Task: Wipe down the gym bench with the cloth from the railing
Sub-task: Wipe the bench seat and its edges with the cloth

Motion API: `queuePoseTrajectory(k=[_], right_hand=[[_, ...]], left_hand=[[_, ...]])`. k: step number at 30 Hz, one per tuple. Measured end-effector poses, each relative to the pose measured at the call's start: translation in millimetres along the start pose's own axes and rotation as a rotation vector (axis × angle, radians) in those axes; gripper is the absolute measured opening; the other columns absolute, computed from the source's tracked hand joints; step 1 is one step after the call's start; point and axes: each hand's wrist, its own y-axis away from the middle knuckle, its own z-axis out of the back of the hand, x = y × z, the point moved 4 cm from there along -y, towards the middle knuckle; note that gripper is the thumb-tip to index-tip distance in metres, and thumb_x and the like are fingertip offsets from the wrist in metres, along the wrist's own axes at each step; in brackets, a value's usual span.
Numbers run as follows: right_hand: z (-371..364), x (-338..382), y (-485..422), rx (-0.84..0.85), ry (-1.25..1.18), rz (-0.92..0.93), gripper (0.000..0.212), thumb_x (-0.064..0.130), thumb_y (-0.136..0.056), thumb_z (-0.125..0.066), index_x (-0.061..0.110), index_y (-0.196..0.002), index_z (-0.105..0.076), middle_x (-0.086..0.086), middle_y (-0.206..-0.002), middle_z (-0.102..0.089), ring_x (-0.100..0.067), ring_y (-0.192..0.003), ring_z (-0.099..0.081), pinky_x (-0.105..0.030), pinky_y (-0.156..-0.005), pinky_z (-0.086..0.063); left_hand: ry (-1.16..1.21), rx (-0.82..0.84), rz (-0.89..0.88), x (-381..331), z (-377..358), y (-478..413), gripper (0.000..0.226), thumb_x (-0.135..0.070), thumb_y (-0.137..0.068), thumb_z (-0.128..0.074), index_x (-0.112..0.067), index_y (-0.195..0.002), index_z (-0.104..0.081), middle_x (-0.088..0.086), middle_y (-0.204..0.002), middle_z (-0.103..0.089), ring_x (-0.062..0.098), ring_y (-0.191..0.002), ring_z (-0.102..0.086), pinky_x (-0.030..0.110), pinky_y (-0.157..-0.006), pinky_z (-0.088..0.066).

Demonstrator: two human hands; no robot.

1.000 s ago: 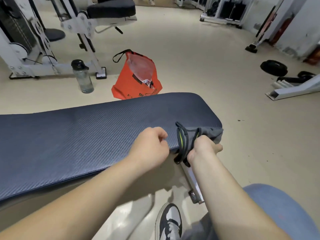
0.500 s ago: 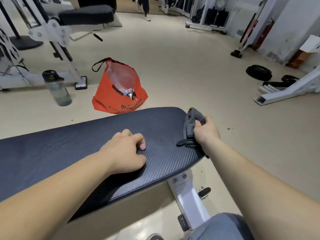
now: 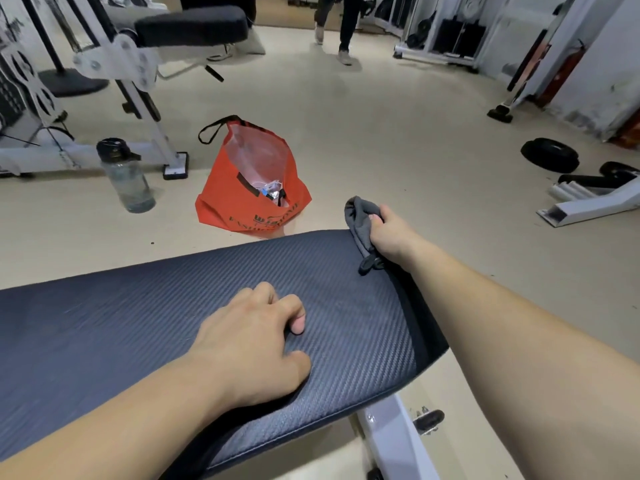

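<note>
Right hand (image 3: pixel 391 233) moved to bench (image 3: pixel 138 323) far corner, 1 o'clock, gripping cloth (image 3: pixel 360 220); left hand (image 3: pixel 252 344) rests curled, empty; wipe stroke likely underway.

bench (image 3: pixel 104 341): left end cut off | cloth (image 3: pixel 360 220): partly hidden inside right hand (image 3: pixel 391 233)

Dark blue ribbed padded gym bench (image 3: pixel 121 334), curled left hand (image 3: pixel 252 344) resting on it, crumpled grey cloth (image 3: pixel 360 220) at its far corner, gripped by right hand (image 3: pixel 391 233)
</note>
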Motion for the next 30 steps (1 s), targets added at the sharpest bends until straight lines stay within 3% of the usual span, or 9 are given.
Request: queuePoseTrajectory(k=[7,10,13,16,22,24,27,30], right_hand=[[25.7,-35.4,59.7,-0.085,0.096,-0.033,0.035,0.035,-0.105,-0.03,0.021,-0.134,-0.043,-0.019,-0.126,-0.065,-0.039,-0.115,-0.061,-0.046,-0.1,-0.046],[31.6,-53.2,96.8,-0.11,0.228,-0.069,0.033,0.033,-0.108,-0.029,0.015,-0.133,-0.042,-0.025,-0.12,-0.066,-0.044,-0.107,-0.063,-0.045,-0.09,-0.048],[31.0,-58.6,120.0,-0.116,0.352,-0.078,0.025,0.034,-0.108,-0.027,0.015,-0.121,-0.039,-0.027,-0.119,-0.062,-0.042,-0.101,-0.059,-0.042,-0.079,-0.042],[29.7,-53.4,116.8,-0.119,0.428,-0.08,0.019,0.038,-0.107,-0.025,0.021,-0.108,-0.033,-0.025,-0.121,-0.058,-0.037,-0.094,-0.052,-0.042,-0.077,-0.04],[10.6,-2.9,44.5,-0.093,0.457,-0.048,0.031,0.034,-0.106,-0.03,0.015,-0.13,-0.039,-0.026,-0.134,-0.051,-0.044,-0.119,-0.054,-0.05,-0.095,-0.048],[0.6,20.2,23.1,-0.079,0.482,-0.036,0.03,0.029,-0.105,-0.033,0.017,-0.131,-0.04,-0.023,-0.135,-0.05,-0.043,-0.122,-0.053,-0.05,-0.097,-0.048],[-26.4,63.3,6.5,0.014,0.519,0.08,0.031,0.029,-0.106,-0.034,0.017,-0.132,-0.045,-0.02,-0.133,-0.057,-0.039,-0.12,-0.056,-0.042,-0.091,-0.045],[-78.3,119.5,19.1,0.205,0.496,0.263,0.035,0.029,-0.109,-0.032,0.012,-0.136,-0.047,-0.021,-0.131,-0.061,-0.037,-0.115,-0.057,-0.033,-0.082,-0.036]], left_hand=[[0.048,0.027,-0.008,5.5,-0.5,3.5,0.029,-0.058,-0.072,-0.051,-0.039,-0.094,-0.045,-0.017,-0.103,-0.04,0.013,-0.105,-0.041,0.036,-0.09,-0.044],[0.059,0.027,-0.01,5.4,0.4,4.2,0.03,-0.058,-0.072,-0.052,-0.038,-0.093,-0.046,-0.017,-0.103,-0.041,0.013,-0.106,-0.041,0.035,-0.087,-0.041],[0.07,0.036,-0.018,5.3,1.3,5.5,0.029,-0.057,-0.073,-0.053,-0.038,-0.093,-0.047,-0.017,-0.103,-0.041,0.013,-0.107,-0.041,0.035,-0.088,-0.042],[0.087,0.048,-0.031,7.8,0.6,4.7,0.028,-0.058,-0.072,-0.053,-0.04,-0.093,-0.047,-0.018,-0.103,-0.041,0.012,-0.107,-0.041,0.036,-0.092,-0.043],[0.164,0.025,-0.102,16.6,1.5,1.3,0.03,-0.051,-0.074,-0.06,-0.041,-0.101,-0.052,-0.018,-0.108,-0.045,0.01,-0.106,-0.045,0.029,-0.085,-0.037],[0.257,-0.004,-0.123,25.8,4.5,2.2,0.03,-0.046,-0.074,-0.062,-0.039,-0.103,-0.057,-0.019,-0.108,-0.049,0.007,-0.102,-0.051,0.029,-0.087,-0.043],[0.296,-0.112,-0.108,52.4,17.6,4.9,0.026,-0.038,-0.075,-0.058,-0.036,-0.101,-0.063,-0.016,-0.102,-0.054,0.007,-0.095,-0.055,0.035,-0.088,-0.051],[0.089,-0.202,-0.066,86.5,32.8,10.6,0.026,-0.03,-0.083,-0.054,-0.034,-0.106,-0.065,-0.015,-0.108,-0.052,0.013,-0.108,-0.052,0.04,-0.085,-0.054]])
